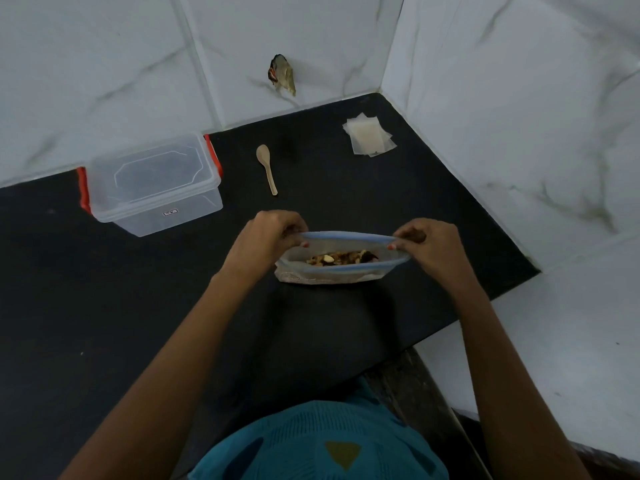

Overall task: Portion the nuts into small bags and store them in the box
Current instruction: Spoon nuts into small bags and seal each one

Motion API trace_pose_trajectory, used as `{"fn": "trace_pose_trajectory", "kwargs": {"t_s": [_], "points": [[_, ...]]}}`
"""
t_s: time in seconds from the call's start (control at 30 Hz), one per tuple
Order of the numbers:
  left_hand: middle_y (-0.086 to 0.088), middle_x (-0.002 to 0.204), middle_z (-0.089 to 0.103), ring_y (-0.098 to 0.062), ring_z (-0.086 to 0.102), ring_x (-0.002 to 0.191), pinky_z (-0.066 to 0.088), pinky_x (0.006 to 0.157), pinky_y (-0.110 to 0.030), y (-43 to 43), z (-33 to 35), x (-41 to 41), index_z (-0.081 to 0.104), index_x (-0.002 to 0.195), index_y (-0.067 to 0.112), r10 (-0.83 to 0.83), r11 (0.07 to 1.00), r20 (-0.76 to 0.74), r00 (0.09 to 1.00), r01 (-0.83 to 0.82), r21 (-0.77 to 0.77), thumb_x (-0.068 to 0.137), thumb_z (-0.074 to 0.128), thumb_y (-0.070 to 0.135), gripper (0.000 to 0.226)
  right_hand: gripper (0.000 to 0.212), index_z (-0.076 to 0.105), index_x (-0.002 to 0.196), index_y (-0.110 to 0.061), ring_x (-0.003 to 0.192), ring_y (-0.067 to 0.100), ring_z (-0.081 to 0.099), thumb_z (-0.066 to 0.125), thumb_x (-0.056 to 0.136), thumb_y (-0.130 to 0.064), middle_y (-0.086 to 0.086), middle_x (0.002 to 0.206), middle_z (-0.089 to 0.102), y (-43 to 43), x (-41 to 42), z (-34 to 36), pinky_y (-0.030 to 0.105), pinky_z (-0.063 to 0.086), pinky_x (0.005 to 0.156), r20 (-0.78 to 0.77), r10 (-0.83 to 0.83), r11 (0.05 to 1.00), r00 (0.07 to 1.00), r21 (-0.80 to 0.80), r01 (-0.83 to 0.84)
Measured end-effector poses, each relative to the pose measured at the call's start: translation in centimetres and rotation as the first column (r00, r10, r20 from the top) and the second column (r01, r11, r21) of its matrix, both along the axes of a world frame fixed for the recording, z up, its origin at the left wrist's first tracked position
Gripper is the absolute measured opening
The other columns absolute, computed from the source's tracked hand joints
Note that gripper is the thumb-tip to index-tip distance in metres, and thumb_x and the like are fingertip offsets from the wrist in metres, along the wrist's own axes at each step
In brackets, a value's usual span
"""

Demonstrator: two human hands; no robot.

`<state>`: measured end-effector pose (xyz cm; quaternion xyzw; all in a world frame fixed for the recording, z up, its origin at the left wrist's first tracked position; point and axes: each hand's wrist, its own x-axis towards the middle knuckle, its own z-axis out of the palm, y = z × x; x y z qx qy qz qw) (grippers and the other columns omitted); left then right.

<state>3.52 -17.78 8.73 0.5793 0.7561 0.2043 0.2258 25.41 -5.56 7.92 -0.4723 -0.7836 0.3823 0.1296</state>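
Head camera, looking down. Pinching the blue zip rim of the large nut bag (339, 273) at both ends: left hand (273, 233) on one end, right hand (429, 244) on the other, fingers curled on the plastic and stretching the mouth wide. In plain sight inside, a layer of mixed nuts (341, 258). Bag standing on the black countertop (138, 306), just in front of the body and well apart from the box.

Judged an early stage: opening the supply, nothing more. No filled portion to be seen anywhere. Stack of small bags (369, 138) lying flat near the far right corner, touched by neither hand. Wooden spoon (267, 169) lying idle beyond the hands, between box and stack. Clear box (152, 185) with red clasps at far left against the wall, lid apparently on, seemingly nothing inside. Left to do, by this reckoning: scooping, filling, sealing, unclasping the box, stowing.

Matte black counter set into a corner of white marble-look wall tiles (104, 64) with grey veining. On the back wall above the spoon, a small dark scrap (281, 75), too unclear to name. Along the bottom edge, a teal knitted garment (329, 441).
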Motion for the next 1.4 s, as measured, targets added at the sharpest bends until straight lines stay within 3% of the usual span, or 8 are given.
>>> {"fn": "trace_pose_trajectory", "kwargs": {"t_s": [0.3, 0.57, 0.87, 0.97, 1.1, 1.2, 1.3, 1.4], "points": [[-0.005, 0.11, 0.055, -0.004, 0.053, 0.083, 0.039, 0.062, -0.011, -2.7, -2.0, 1.5, 0.054, 0.115, 0.01, 0.459, 0.878, 0.196, 0.867, -0.476, 0.053, 0.085, 0.063, 0.02, 0.032, 0.02, 0.059, 0.105, -0.015, 0.088, 0.006, 0.054, 0.061, 0.085, -0.01, -0.002, 0.101, 0.056, -1.6, 0.7, -0.9, 0.021, 0.046, 0.076, -0.091, -0.301, 0.95, 0.949, -0.12, 0.29], [-0.003, 0.108, 0.062, -0.002, 0.053, 0.09, 0.041, 0.064, -0.009, -2.2, -2.1, 1.7, 0.059, 0.116, 0.01, 0.416, 0.89, 0.209, 0.885, -0.444, 0.107, 0.091, 0.055, 0.016, 0.026, 0.017, 0.06, 0.105, -0.013, 0.088, 0.007, 0.052, 0.056, 0.089, -0.01, -0.003, 0.096, 0.054, -0.9, -0.1, -0.8, 0.023, 0.044, 0.078, 0.01, -0.215, 0.971, 0.976, -0.108, 0.215], [0.0, 0.095, 0.051, -0.01, 0.049, 0.085, 0.038, 0.071, -0.02, -1.0, -0.6, -1.5, 0.055, 0.091, 0.019, 0.126, 0.97, 0.354, 0.927, -0.041, -0.238, 0.097, 0.041, 0.019, 0.016, 0.013, 0.064, 0.089, -0.017, 0.09, 0.016, 0.058, 0.052, 0.09, -0.011, 0.003, 0.096, 0.062, 1.8, 1.0, 1.2, 0.026, 0.047, 0.079, 0.087, 0.076, 0.906, 0.993, -0.421, -0.032], [-0.001, 0.093, 0.056, -0.014, 0.05, 0.088, 0.04, 0.075, -0.025, -1.0, -1.2, -1.5, 0.059, 0.091, 0.019, 0.292, 0.946, 0.609, 0.738, -0.132, -0.295, 0.098, 0.039, 0.021, 0.021, 0.017, 0.064, 0.088, -0.011, 0.091, 0.017, 0.056, 0.048, 0.09, -0.006, 0.007, 0.098, 0.06, 2.0, 1.3, 1.0, 0.027, 0.046, 0.079, -0.009, 0.009, 0.831, 1.0, -0.556, -0.013], [-0.006, 0.097, 0.059, -0.016, 0.054, 0.091, 0.047, 0.083, -0.027, -0.9, -1.9, -1.0, 0.061, 0.093, 0.012, 0.489, 0.858, 0.843, 0.226, -0.297, -0.418, 0.094, 0.048, 0.017, 0.015, 0.016, 0.06, 0.086, -0.007, 0.091, 0.019, 0.055, 0.045, 0.089, -0.003, 0.008, 0.098, 0.059, 1.9, 1.7, -0.5, 0.032, 0.046, 0.083, -0.208, -0.287, 0.614, 0.935, -0.789, 0.013], [-0.006, 0.088, 0.062, -0.011, 0.064, 0.075, 0.055, 0.063, -0.02, -0.9, -2.0, -0.5, 0.062, 0.091, 0.009, 0.434, 0.85, 0.899, -0.061, -0.302, -0.43, 0.095, 0.045, 0.013, 0.017, 0.026, 0.063, 0.093, -0.004, 0.088, 0.02, 0.063, 0.071, 0.07, -0.01, 0.011, 0.097, 0.065, 1.7, 1.7, -2.0, 0.034, 0.055, 0.078, -0.317, -0.473, 0.451, 0.822, -0.889, -0.083], [-0.005, 0.085, 0.068, -0.011, 0.067, 0.071, 0.055, 0.056, -0.021, -1.2, -1.8, -0.5, 0.062, 0.1, 0.012, 0.392, 0.869, 0.907, -0.155, -0.262, -0.42, 0.094, 0.041, 0.007, 0.022, 0.064, 0.072, 0.091, -0.006, 0.085, 0.02, 0.067, 0.092, 0.031, -0.014, 0.01, 0.096, 0.069, 1.4, 1.6, -3.2, 0.031, 0.057, 0.074, -0.388, -0.575, 0.358, 0.72, -0.911, -0.205], [-0.007, 0.098, 0.065, -0.01, 0.065, 0.073, 0.054, 0.057, -0.019, -1.5, -1.8, -0.9, 0.059, 0.113, 0.014, 0.41, 0.883, 0.906, -0.109, -0.2, -0.424, 0.083, 0.05, 0.006, 0.032, 0.076, 0.065, 0.102, -0.01, 0.092, 0.019, 0.063, 0.092, 0.031, -0.013, 0.008, 0.1, 0.065, 1.0, 1.2, -3.5, 0.028, 0.054, 0.076, -0.396, -0.617, 0.334, 0.68, -0.914, -0.229]]}}
